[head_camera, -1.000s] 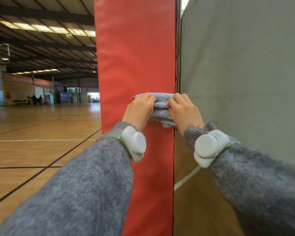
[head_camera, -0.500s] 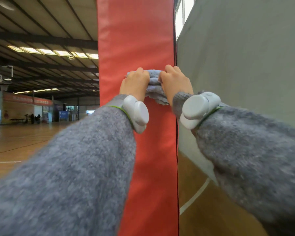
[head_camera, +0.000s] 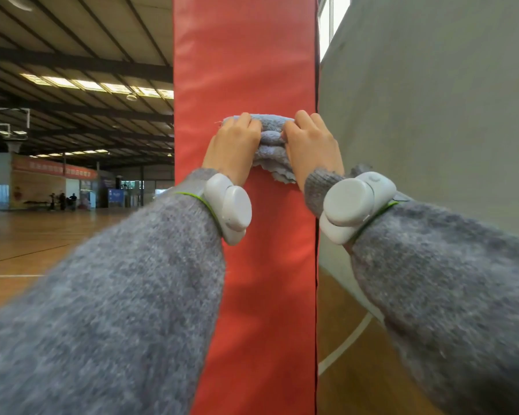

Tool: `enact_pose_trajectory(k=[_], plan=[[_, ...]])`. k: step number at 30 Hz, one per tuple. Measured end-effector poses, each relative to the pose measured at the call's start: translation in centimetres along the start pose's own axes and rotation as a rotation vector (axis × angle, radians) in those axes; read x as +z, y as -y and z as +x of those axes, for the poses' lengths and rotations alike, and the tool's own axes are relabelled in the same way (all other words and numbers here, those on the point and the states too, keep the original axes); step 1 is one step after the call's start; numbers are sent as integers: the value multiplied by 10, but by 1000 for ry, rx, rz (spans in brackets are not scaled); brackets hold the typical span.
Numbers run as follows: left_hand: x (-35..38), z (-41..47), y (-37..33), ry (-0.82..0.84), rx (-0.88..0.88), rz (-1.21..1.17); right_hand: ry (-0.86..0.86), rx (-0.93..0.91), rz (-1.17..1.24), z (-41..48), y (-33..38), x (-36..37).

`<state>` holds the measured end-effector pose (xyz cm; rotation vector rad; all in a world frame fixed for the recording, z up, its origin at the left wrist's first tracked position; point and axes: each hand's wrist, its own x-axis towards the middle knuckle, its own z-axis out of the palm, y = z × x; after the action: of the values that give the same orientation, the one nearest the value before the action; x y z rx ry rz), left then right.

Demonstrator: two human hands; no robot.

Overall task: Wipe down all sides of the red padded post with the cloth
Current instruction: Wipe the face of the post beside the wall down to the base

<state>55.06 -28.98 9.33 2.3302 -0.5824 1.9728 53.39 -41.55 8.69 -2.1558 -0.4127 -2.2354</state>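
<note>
My left hand curls its fingers over the left end of the bunched grey cloth, pressing it against the front face of the red padded post. My right hand clamps the right end the same way, near the post's edge beside the grey wall. I judge this a stroke along the front face, with the other sides still to wipe. The next move calls for even pressure, then working round an edge. A second ago the cloth sat lower on the post; over the last half second it has barely shifted.
</note>
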Motion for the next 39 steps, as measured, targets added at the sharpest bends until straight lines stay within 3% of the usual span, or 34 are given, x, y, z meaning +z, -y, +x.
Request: enact_pose_trajectory(k=[6, 17, 28, 32, 37, 39], plan=[[4, -26, 3, -115, 121, -26, 92, -72, 50, -24, 7, -4], [11, -93, -5, -33, 102, -128, 26, -119, -17, -86, 18, -2], [15, -133, -1, 36, 120, -177, 70, -164, -28, -126, 25, 2], [3, -118, 1, 73, 138, -96, 34, -233, -76, -110, 25, -1], [-8, -61, 19, 23, 98, -56, 46, -97, -63, -46, 34, 6], [-16, -35, 27, 58, 8, 24, -25, -95, -27, -16, 39, 11]])
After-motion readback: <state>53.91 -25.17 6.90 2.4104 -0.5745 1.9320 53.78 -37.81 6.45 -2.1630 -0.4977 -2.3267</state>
